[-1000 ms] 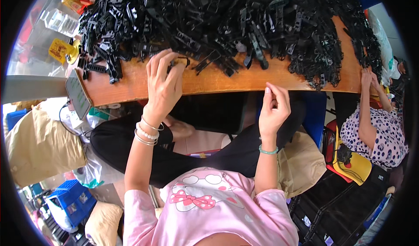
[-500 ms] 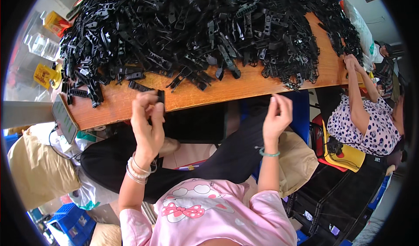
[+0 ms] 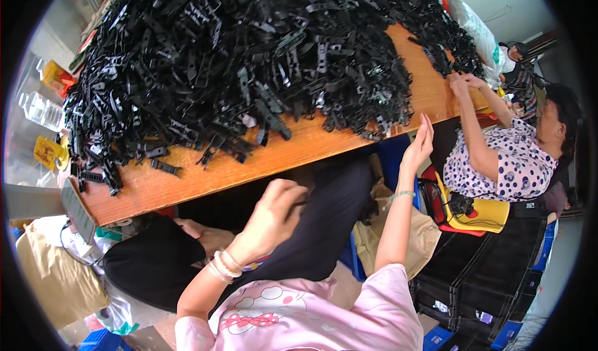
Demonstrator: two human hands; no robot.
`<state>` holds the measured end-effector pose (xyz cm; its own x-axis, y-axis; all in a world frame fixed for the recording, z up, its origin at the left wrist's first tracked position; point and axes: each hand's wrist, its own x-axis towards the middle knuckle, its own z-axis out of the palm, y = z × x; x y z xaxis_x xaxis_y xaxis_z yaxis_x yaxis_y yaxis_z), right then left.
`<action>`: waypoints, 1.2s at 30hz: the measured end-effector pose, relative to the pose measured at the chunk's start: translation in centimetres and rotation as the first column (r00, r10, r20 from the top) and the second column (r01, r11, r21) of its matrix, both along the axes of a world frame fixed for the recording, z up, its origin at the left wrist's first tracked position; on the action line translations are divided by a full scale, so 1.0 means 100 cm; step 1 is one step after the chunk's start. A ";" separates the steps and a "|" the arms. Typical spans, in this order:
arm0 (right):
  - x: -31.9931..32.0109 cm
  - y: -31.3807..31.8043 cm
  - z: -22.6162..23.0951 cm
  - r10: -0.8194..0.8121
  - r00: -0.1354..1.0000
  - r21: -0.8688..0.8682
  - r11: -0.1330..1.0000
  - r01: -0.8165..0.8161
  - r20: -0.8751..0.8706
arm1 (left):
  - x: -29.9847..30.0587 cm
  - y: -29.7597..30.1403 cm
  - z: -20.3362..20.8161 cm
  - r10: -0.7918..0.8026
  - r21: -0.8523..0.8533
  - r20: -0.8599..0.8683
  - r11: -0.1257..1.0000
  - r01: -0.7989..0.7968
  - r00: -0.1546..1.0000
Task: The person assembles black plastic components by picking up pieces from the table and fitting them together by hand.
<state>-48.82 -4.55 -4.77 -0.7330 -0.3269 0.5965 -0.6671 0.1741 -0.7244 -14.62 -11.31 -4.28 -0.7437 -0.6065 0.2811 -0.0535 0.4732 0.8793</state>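
The person wears a loose pale-pink T-shirt (image 3: 367, 310) with short sleeves and a white cartoon print (image 3: 283, 298) carrying a red, white-dotted bow (image 3: 249, 321). The trousers (image 3: 324, 226) are plain black. Pale bracelets (image 3: 224, 266) stack on the left wrist (image 3: 242, 251); one green bracelet (image 3: 402, 195) circles the right wrist (image 3: 406, 181).

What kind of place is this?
Probably a small workshop: a huge heap of black parts covers much of the wooden table, and another person is busy at it too.
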 end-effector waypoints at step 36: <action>0.033 -0.106 -0.025 0.045 0.996 -0.105 0.994 -0.038 0.072 | -0.102 -0.066 -0.016 -0.332 -0.816 0.119 0.504 0.282 0.936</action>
<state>-45.47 -15.15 -7.28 -0.7638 -0.2975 0.5728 -0.6156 0.0689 -0.7850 -24.82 -17.86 -5.88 -0.8081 0.1651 0.5654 0.2688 0.9575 0.1046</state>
